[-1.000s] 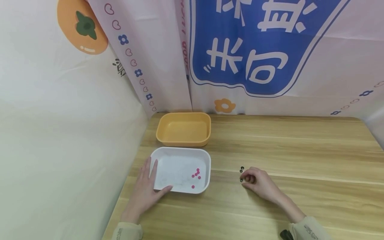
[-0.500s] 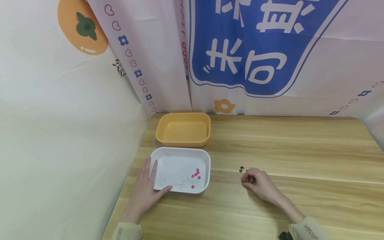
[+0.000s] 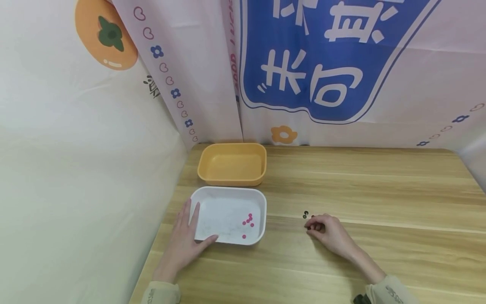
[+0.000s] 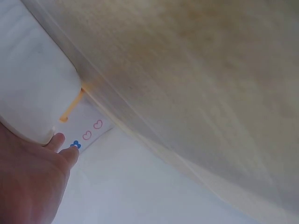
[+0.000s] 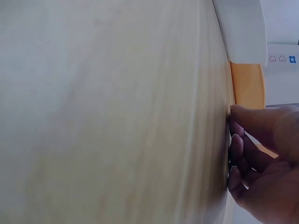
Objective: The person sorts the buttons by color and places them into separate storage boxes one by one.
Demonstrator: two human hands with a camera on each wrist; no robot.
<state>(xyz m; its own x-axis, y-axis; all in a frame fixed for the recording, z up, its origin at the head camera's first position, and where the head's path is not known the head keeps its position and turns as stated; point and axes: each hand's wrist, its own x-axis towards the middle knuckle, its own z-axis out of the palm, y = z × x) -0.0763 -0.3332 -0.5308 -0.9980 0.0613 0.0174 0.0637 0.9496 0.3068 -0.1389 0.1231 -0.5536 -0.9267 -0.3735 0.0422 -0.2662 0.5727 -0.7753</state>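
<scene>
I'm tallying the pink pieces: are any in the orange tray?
No, the pink pieces lie in the white tray, not the orange tray.

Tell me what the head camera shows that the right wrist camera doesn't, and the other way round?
Only the head view plainly shows the left hand at the white tray, the pink pieces in it, the dark pieces by the right hand, and the blue lettered panel.

Only the right wrist view shows that hand close up from its palm side, its fingers curled at the table.

Both show the right hand, white tray, yellow tray, table and heart-printed backdrop.
</scene>
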